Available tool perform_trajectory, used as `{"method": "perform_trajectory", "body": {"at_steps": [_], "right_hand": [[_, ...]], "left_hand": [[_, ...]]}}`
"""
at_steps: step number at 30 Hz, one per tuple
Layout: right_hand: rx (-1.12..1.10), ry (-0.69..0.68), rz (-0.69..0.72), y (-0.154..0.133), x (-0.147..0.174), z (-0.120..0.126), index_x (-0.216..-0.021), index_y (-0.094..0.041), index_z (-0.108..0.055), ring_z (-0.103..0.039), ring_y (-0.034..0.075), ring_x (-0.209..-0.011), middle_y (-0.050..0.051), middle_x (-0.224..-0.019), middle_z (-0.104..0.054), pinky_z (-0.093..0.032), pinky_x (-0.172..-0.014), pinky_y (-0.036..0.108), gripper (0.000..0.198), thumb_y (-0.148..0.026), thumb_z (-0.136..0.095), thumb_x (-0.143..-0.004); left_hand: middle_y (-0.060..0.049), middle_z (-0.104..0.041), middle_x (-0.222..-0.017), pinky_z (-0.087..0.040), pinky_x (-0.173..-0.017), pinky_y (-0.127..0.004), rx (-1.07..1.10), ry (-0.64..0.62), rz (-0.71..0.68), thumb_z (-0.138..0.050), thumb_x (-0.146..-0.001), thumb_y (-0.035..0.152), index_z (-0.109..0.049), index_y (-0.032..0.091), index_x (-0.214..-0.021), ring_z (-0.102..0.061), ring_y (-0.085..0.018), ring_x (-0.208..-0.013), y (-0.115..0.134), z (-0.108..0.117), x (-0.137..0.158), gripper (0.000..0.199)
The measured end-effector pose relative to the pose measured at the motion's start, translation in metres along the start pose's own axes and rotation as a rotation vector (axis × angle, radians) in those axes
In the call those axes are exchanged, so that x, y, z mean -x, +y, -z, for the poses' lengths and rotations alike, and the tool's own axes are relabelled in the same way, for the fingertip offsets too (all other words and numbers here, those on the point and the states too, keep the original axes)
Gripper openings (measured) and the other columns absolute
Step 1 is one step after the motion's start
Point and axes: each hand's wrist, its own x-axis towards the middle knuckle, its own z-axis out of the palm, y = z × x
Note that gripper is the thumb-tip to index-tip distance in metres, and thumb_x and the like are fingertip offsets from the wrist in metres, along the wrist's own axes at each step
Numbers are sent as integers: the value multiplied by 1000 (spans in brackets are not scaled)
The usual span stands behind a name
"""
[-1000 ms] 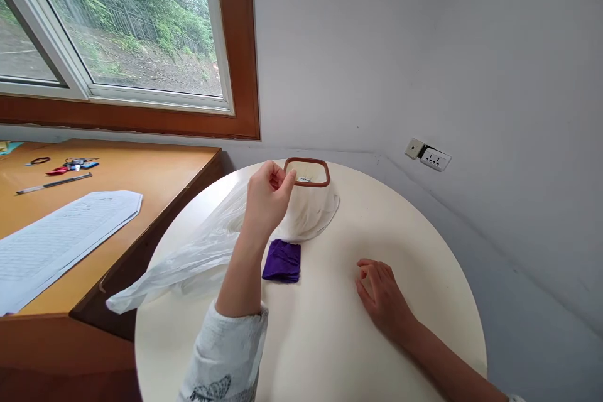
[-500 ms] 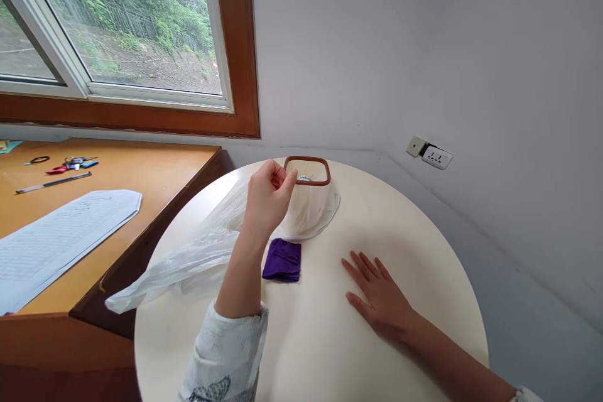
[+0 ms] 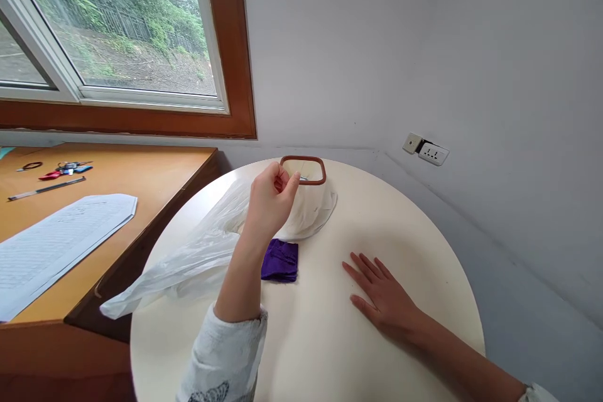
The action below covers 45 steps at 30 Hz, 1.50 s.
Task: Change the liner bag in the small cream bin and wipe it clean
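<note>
My left hand (image 3: 272,198) is raised over the table, its thumb and fingers closed in a pinch; anything held is too small or hidden to make out. Just behind it sits a brown rounded-rectangle embroidery hoop (image 3: 324,171), with pale cloth (image 3: 308,210) stretched in it and spreading below. A small bluish-grey design shows inside the hoop, partly covered by my thumb. My right hand (image 3: 384,295) lies flat on the table, fingers spread, touching only the tabletop. Between the hands is a folded purple cloth (image 3: 281,262), partly hidden by my left forearm.
A crumpled translucent plastic bag (image 3: 188,260) lies left on the round white table (image 3: 325,352). Beside it, a wooden desk (image 3: 155,166) holds paper sheets (image 3: 70,232), a pen (image 3: 47,189) and small red and blue items (image 3: 66,169). Wall sockets (image 3: 432,153) are at the right.
The view has turned slightly right, so the surroundings sit a little further left. My left hand has shifted slightly right relative to the hoop, still pinched. My right hand stays flat.
</note>
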Motion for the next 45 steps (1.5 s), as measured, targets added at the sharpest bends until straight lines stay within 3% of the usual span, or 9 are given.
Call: {"method": "perform_trajectory", "body": {"at_steps": [9, 13, 16, 18, 22, 24, 27, 32, 45], "right_hand": [[-27, 15, -12, 10, 15, 1, -141, -38, -10, -11, 21, -138, -4, -150, -9, -9, -112, 44, 55, -51, -27, -90], [-51, 28, -11, 10, 15, 1, -141, -38, -12, -10, 20, -138, -4, -150, -10, -7, -112, 44, 54, -52, -26, -90], [-69, 31, -14, 11, 15, 1, -141, -36, -14, -9, 19, -138, -3, -150, -9, -7, -112, 44, 54, -53, -25, -90], [-81, 36, -16, 12, 16, 2, -141, -36, -15, -9, 19, -138, -3, -150, -10, -7, -112, 44, 54, -53, -24, -90], [-105, 75, 1, 12, 18, 3, -141, -35, -19, -11, 19, -138, -3, -150, -14, -8, -112, 44, 54, -52, -26, -90], [-117, 101, 10, 12, 19, 4, -140, -35, -20, -12, 19, -138, -2, -150, -16, -8, -112, 44, 54, -52, -27, -90], [-132, 120, 15, 12, 20, 4, -140, -35, -21, -13, 19, -137, -2, -149, -17, -8, -112, 44, 54, -52, -29, -89], [-141, 127, 12, 13, 20, 1, -140, -35, -21, -13, 19, -137, -2, -149, -17, -8, -111, 44, 54, -53, -27, -89], [-107, 146, 13, 12, 21, -2, -140, -34, -22, -15, 20, -137, -1, -149, -19, -8, -111, 43, 54, -53, -25, -90]], "left_hand": [[6, -39, -53, -33, -52, -22, -40, -134, -36, -51, -81, 30, -37, 20, -60, -38, -9, -50, 12, -20, 9, 27], [1, -54, -62, -39, -54, -24, -139, -395, -55, -45, -84, 36, -48, 20, -68, -50, -13, -59, 16, -26, 16, 23], [-4, -63, -80, -45, -59, -27, -269, -626, -71, -41, -86, 43, -58, 22, -89, -59, -18, -72, 17, -30, 25, 28], [-7, -64, -98, -48, -69, -31, -333, -682, -105, -38, -88, 44, -56, 22, -107, -61, -22, -88, 16, -36, 36, 35], [-12, -37, -140, -41, -96, -38, -433, -794, -276, -39, -88, 47, -25, 22, -139, -41, -26, -125, -2, -47, 75, 58], [-13, -24, -147, -29, -106, -43, -490, -913, -382, -38, -85, 55, -11, 20, -143, -23, -28, -135, -18, -48, 98, 73], [-13, -12, -149, -21, -109, -47, -545, -1021, -485, -37, -84, 59, 3, 18, -143, -13, -29, -137, -43, -45, 128, 82], [-11, -14, -149, -14, -111, -48, -628, -986, -509, -29, -90, 50, 0, 19, -144, -13, -26, -137, -61, -46, 154, 68], [-11, -18, -149, -12, -112, -47, -678, -962, -509, -26, -91, 50, -8, 18, -143, -15, -25, -137, -60, -48, 159, 64]]}}
